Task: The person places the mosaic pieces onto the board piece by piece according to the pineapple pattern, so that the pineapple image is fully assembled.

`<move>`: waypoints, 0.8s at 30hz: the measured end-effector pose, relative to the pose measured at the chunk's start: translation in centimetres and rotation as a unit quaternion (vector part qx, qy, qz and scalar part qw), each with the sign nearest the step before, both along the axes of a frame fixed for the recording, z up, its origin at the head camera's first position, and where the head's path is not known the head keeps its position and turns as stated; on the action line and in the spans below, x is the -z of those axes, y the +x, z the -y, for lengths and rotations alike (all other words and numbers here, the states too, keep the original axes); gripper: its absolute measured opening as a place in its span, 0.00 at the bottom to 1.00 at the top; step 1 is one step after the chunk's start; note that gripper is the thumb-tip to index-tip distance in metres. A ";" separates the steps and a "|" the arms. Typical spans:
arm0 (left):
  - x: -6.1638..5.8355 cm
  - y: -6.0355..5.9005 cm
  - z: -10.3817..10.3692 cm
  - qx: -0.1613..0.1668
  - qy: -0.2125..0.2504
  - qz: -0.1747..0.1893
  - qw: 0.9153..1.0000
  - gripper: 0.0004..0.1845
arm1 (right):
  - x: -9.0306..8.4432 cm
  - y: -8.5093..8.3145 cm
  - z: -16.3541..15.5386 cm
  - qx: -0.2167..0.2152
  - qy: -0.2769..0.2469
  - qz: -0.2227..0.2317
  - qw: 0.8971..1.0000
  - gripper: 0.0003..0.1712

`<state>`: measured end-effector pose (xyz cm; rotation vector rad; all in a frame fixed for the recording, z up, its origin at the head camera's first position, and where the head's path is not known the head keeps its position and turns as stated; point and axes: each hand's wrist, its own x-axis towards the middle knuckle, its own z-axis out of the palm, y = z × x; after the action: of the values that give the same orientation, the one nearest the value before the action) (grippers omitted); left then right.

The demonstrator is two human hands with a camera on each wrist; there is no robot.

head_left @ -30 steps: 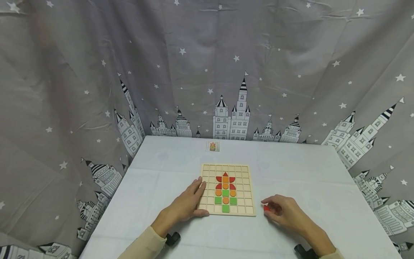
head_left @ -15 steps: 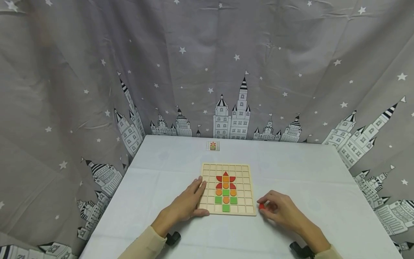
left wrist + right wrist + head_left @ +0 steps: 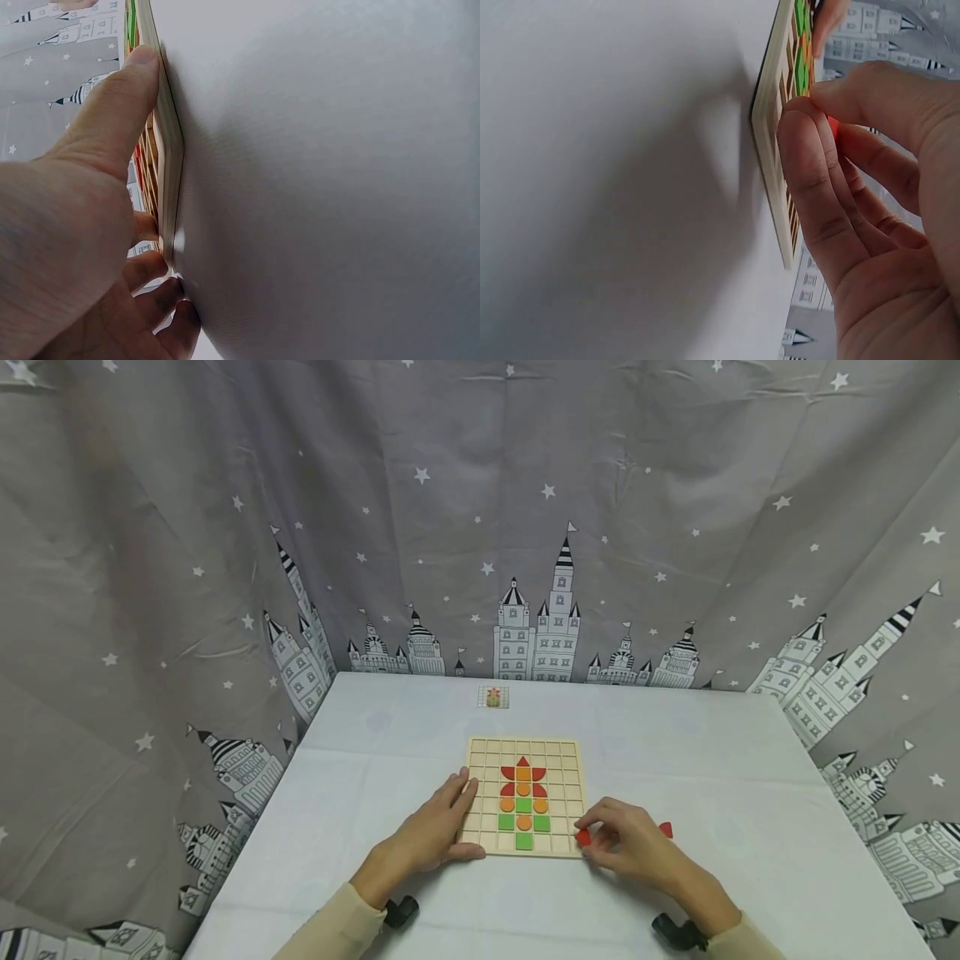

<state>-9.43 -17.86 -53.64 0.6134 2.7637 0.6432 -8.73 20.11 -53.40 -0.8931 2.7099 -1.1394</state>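
Right hand (image 3: 630, 847) comes first: its thumb and forefinger pinch a small red piece (image 3: 582, 837) right at the near right corner of the wooden grid board (image 3: 525, 752), the other fingers curled loosely behind (the right wrist view shows only a sliver of red between the fingertips (image 3: 819, 112), so the piece's shape cannot be told). Left hand (image 3: 431, 831) lies flat against the board's near left edge, fingers straight along the side and thumb (image 3: 112, 112) laid along the near rim, steadying it without gripping. On the board a figure is already laid in the middle columns: a red triangle on top with red curved pieces on either side, orange rounds and an orange square below, then green squares at the bottom. Judging by this, most of the picture looks set, with the pinched piece not yet in a cell and a second red piece (image 3: 665, 830) lying loose on the cloth to the right of the hand. A small pattern card (image 3: 492, 697) lies at the far side of the table, well apart from the board. The table (image 3: 712, 760) is covered in a plain white cloth, and a grey curtain (image 3: 225, 527) printed with stars and castles hangs round its far, left and right sides.
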 end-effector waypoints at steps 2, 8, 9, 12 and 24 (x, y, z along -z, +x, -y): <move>-0.1 0.0 0.0 0.000 0.000 0.001 1.000 0.64 | 0.1 -0.1 0.5 -0.005 0.000 -0.005 1.000 0.19; -0.2 0.0 -0.1 -0.004 -0.003 0.006 1.000 0.65 | 0.4 -0.4 1.9 -0.023 -0.007 -0.033 0.999 0.15; -0.2 0.0 -0.1 -0.004 -0.003 0.006 1.000 0.65 | 0.5 -0.4 2.1 -0.028 -0.010 -0.046 0.998 0.14; -0.2 0.1 -0.1 -0.003 -0.003 0.003 1.000 0.65 | 0.6 -0.5 2.8 -0.042 -0.023 -0.078 0.996 0.12; -0.3 0.2 -0.1 -0.002 -0.002 0.001 1.000 0.65 | 1.1 -0.6 4.5 -0.040 -0.001 -0.072 0.997 0.09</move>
<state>-9.26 -17.76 -53.34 0.6072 2.7650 0.6372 -9.35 15.56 -54.48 -1.1146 2.7549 -1.1026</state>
